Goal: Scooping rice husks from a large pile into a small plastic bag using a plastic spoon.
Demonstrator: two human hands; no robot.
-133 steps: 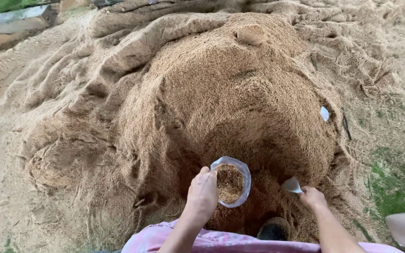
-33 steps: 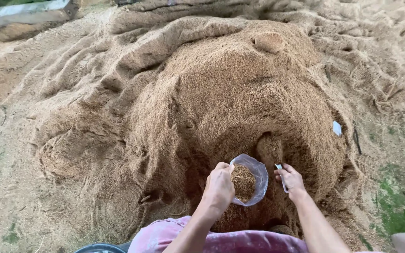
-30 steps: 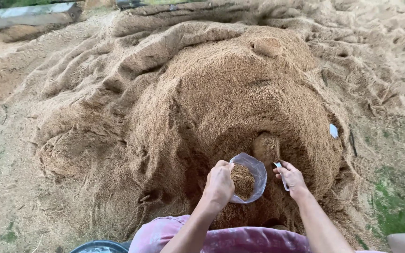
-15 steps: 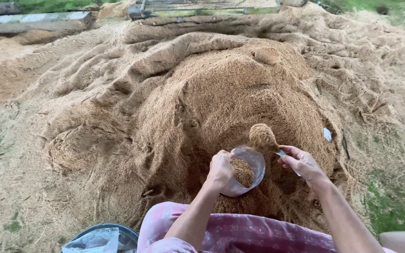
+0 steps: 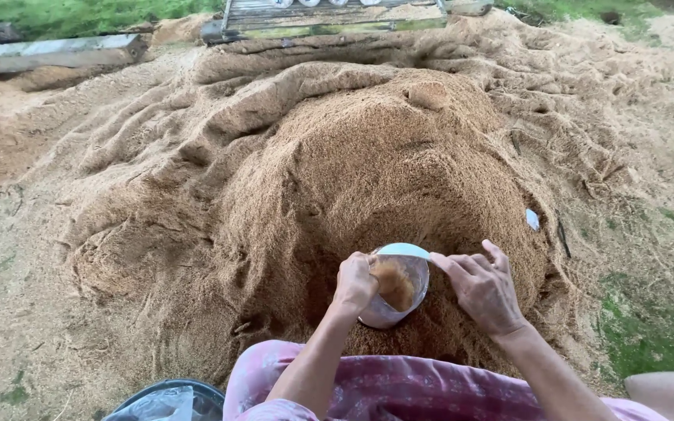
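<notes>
My left hand (image 5: 355, 283) grips the rim of a clear plastic bag (image 5: 388, 312) held open against the foot of a big mound of brown fibre (image 5: 368, 164). The bag is partly filled with the same brown fibre. My right hand (image 5: 481, 290) is just right of the bag and holds a small pale scoop (image 5: 404, 250), tipped over the bag's mouth. Most of the scoop's handle is hidden under my fingers.
A wooden pallet (image 5: 329, 14) lies behind the mound and a concrete beam (image 5: 48, 51) at the far left. A small white scrap (image 5: 533, 220) rests on the right slope. A dark basin with plastic (image 5: 164, 401) sits by my pink-clothed knees (image 5: 399, 386). Grass patches lie right.
My right hand dug the scoop into the mound, lifted it heaped with fibre, and has now turned it over the bag. My left hand kept hold of the bag.
</notes>
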